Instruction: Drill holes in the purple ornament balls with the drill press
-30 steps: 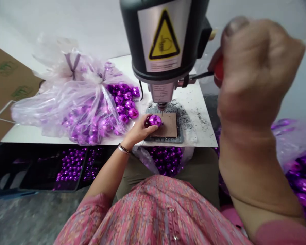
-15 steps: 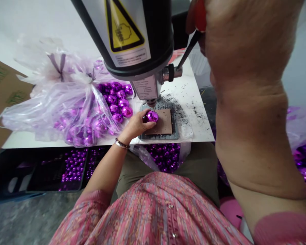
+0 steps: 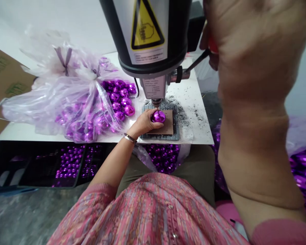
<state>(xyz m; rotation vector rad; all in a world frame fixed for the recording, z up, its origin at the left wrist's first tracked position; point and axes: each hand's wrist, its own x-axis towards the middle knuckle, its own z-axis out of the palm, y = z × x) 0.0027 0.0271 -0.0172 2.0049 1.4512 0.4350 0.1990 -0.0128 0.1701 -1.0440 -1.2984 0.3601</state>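
My left hand (image 3: 147,123) pinches a shiny purple faceted ball (image 3: 159,116) between thumb and fingers. The ball rests on a brown board (image 3: 168,126) over the grey base (image 3: 175,131) of a drill press (image 3: 153,64). Directly above it is the chuck (image 3: 156,102), with the thin bit meeting the ball's top; how deep it reaches cannot be made out. High on the right and close to the camera, my right hand (image 3: 244,37) is wrapped round the red knob (image 3: 213,45) of the press's feed lever (image 3: 198,62). Its fingertips are partly hidden.
Clear plastic bags (image 3: 73,102) and loose purple balls (image 3: 124,101) lie left of the press. Dark shavings (image 3: 185,114) litter the white table (image 3: 205,134). Black crates (image 3: 48,170) with small purple balls stand below left. An open bag of purple balls (image 3: 164,158) sits at my lap.
The feed lever has swung lower, with my right hand on its knob. My left hand and the ball have shifted slightly right on the board. The whole view has shifted a little.
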